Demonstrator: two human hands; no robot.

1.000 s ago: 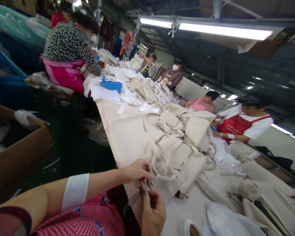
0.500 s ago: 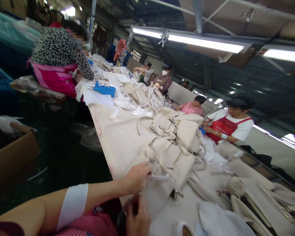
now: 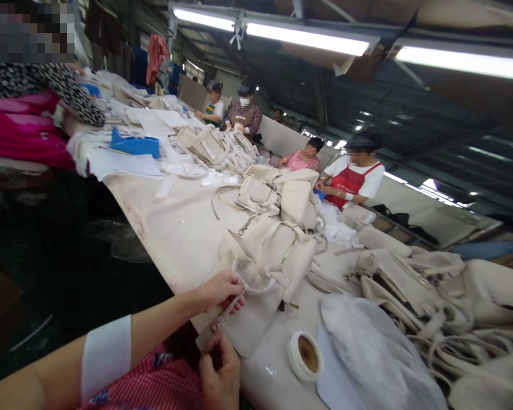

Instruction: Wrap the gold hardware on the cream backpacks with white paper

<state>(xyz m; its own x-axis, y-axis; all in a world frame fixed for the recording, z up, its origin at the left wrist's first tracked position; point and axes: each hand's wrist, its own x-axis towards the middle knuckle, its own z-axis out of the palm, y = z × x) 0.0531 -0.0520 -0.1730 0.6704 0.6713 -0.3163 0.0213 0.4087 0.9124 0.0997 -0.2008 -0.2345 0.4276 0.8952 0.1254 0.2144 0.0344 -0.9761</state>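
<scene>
My left hand (image 3: pixel 223 291) is closed, its fingers pinching a narrow beige strap (image 3: pixel 229 308) just over the table's near edge. Below it my right hand (image 3: pixel 220 367) is closed too, fingertips on the strap's wider lower end, where a small metal stud shows. Beside my left hand lies a beige handbag (image 3: pixel 301 250) on its side, with handles, straps and a gold-coloured fitting. A round white tub (image 3: pixel 305 356) with brown contents stands to the right of my right hand.
More beige bags (image 3: pixel 397 279) and loose straps lie on the right, near a crumpled translucent plastic bag (image 3: pixel 367 347). Along the long table (image 3: pixel 171 228) are a blue holder (image 3: pixel 137 145) and white paper sheets (image 3: pixel 119 164). Several people work around it, one in a red apron (image 3: pixel 350 179).
The view has swung right and downward, bringing the tub and right-hand bags further in. The strap between my hands, blurred before, now shows clearly, with my hands slightly apart along it.
</scene>
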